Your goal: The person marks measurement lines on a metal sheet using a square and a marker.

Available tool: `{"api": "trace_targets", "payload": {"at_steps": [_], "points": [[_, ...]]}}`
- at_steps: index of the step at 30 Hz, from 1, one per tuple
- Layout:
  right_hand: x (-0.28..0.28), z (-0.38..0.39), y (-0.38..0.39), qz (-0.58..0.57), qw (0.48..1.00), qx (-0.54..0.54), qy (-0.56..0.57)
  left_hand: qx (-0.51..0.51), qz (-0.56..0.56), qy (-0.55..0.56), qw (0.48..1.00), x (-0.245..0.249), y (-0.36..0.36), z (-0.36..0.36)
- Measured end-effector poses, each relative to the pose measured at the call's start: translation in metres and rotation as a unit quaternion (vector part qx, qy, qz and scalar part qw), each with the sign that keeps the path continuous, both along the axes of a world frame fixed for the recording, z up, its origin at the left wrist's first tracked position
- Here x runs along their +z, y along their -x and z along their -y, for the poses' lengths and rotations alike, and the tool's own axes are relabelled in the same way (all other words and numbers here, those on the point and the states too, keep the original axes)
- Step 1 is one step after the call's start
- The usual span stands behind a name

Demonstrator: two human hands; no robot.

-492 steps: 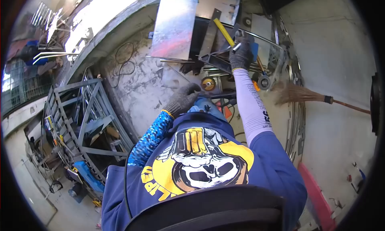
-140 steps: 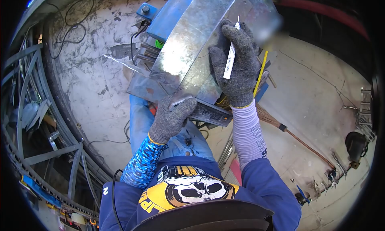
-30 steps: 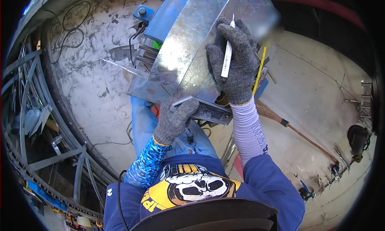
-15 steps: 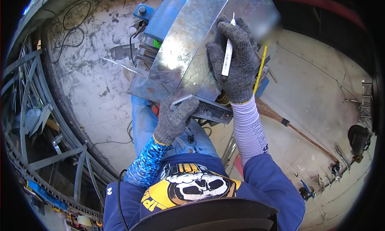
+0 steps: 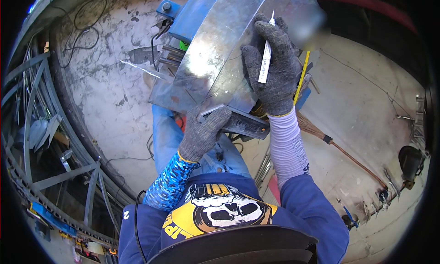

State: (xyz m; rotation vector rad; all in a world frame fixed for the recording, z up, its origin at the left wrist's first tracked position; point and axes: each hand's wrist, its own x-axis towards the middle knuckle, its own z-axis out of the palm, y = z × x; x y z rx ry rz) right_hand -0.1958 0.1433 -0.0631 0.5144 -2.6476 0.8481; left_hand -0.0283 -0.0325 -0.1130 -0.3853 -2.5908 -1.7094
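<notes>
My left hand (image 5: 205, 131), in a dark grey knit glove, closes around a dark straight-edged tool (image 5: 247, 124) with raised lettering and a pale metal edge. That tool lies along the near edge of a shiny bent metal sheet (image 5: 201, 57). My right hand (image 5: 277, 71), gloved alike, rests over the right part of the sheet. A slim white marking pen (image 5: 265, 62) with a barcode and a thin pointed tip is in its grip, tip pointing away from me. The fingers hide part of the sheet. Beside the right wrist runs a yellow measuring tape (image 5: 302, 76).
A blue metal block (image 5: 195, 16) stands behind the sheet's left side, near several metal bars (image 5: 170, 57). A broom (image 5: 334, 144) lies on the floor at right. Steel framework (image 5: 34, 126) curves along the left, and black cable (image 5: 87, 32) loops on the floor.
The whole view has shifted slightly, moving things a little to the right. Both hands keep their holds on the pen and the dark tool, with hardly any other motion.
</notes>
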Motion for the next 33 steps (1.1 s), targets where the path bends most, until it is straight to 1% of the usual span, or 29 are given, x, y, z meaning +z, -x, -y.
{"api": "trace_targets", "payload": {"at_steps": [5, 9, 11, 12, 13, 15, 16, 22, 24, 25, 27, 31, 33], "points": [[0.001, 0.002, -0.001, 0.003, 1.0, -0.001, 0.007, 0.005, 0.001, -0.028, 1.0, -0.001, 0.003, -0.001], [-0.004, 0.0, -0.001, 0.004, 0.999, 0.007, 0.035, 0.007, 0.015, -0.012, 1.0, -0.004, 0.002, -0.003], [-0.004, 0.001, -0.001, 0.0, 0.998, 0.012, 0.055, 0.001, 0.008, -0.037, 0.999, -0.005, 0.003, -0.003], [-0.006, 0.0, 0.0, -0.006, 0.998, 0.021, 0.058, -0.002, 0.027, -0.068, 0.997, -0.005, 0.004, -0.004], [-0.006, 0.0, -0.001, -0.004, 0.998, 0.022, 0.059, -0.002, 0.028, -0.068, 0.997, -0.005, 0.004, -0.003], [-0.004, 0.0, 0.0, 0.0, 0.999, 0.018, 0.047, 0.003, -0.018, -0.012, 1.0, -0.002, 0.006, -0.002], [-0.004, 0.0, -0.001, 0.0, 0.999, 0.018, 0.047, 0.003, -0.018, -0.012, 1.0, -0.002, 0.006, -0.002], [-0.004, 0.0, -0.001, -0.008, 0.999, 0.012, 0.037, 0.002, 0.017, -0.07, 0.997, -0.006, 0.003, -0.005], [0.001, 0.0, -0.003, 0.025, 0.999, 0.032, 0.022, 0.003, 0.011, -0.025, 1.0, -0.005, 0.001, -0.005], [0.002, 0.0, -0.003, 0.025, 0.999, 0.032, 0.022, 0.003, 0.011, -0.025, 1.0, -0.004, 0.0, -0.005], [0.001, 0.0, -0.003, 0.023, 0.999, 0.032, 0.015, -0.003, 0.0, 0.03, 1.0, -0.002, -0.002, -0.004], [-0.007, -0.002, -0.001, 0.009, 0.999, 0.008, 0.043, -0.003, 0.026, 0.016, 1.0, -0.004, -0.008, -0.006], [-0.009, -0.002, -0.001, 0.016, 0.997, 0.012, 0.071, -0.007, 0.016, 0.035, 0.999, -0.001, -0.006, -0.005]]}}
